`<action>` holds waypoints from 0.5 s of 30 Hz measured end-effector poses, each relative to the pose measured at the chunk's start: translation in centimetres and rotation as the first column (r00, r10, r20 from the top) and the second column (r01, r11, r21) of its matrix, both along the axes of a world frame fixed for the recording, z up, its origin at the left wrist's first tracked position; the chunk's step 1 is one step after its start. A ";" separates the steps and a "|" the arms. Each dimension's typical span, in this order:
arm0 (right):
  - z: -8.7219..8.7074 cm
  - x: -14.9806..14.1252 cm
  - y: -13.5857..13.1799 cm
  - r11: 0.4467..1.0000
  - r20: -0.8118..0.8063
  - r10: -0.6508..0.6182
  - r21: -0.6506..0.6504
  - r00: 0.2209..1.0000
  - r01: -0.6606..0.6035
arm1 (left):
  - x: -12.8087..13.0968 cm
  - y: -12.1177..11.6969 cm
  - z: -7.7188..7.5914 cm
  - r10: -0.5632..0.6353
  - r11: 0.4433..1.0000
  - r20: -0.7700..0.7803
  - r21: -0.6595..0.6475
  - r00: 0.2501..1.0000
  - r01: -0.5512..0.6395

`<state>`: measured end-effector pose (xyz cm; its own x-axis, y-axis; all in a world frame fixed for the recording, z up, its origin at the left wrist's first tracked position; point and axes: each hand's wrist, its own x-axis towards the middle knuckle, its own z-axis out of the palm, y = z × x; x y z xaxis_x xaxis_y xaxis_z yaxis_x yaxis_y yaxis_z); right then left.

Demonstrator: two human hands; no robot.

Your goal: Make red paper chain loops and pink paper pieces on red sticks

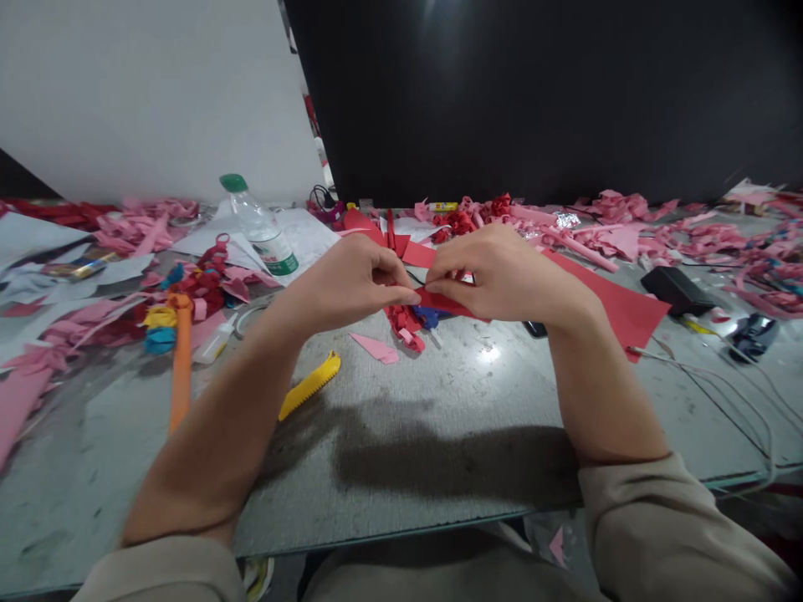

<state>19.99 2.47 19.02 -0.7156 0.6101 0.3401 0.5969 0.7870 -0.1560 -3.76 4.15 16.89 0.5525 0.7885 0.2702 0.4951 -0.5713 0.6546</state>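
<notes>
My left hand (351, 280) and my right hand (505, 272) meet above the table, thumb and fingers of each pinched together. A piece of red paper (452, 306) is held at their fingertips, partly hidden by the right hand. Just below the fingers lie a red crumpled paper chain (405, 326) and a small blue object (427, 317), whose kind I cannot make out. A pink paper scrap (376, 348) rests in front of them. Behind my right wrist a large red paper sheet (618, 305) lies on the table.
A yellow tool with a toothed edge (310, 385) lies near my left forearm. Further left are an orange strip (181, 359) and a green-capped plastic bottle (260, 230). A black box (677, 291) and white cables (721, 376) are at right. Pink paper scraps (618, 209) line the back.
</notes>
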 end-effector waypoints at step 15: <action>0.0 0.0 0.1 0.999 -0.075 -0.015 -0.031 0.997 0.013 | 0.9 -0.9 -0.3 0.082 0.989 0.063 0.119 0.995 -0.089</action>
<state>19.96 2.61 19.02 -0.6803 0.6308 0.3732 0.5934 0.7729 -0.2248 -2.81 3.22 16.59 0.4654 0.7915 0.3962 0.5086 -0.6055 0.6121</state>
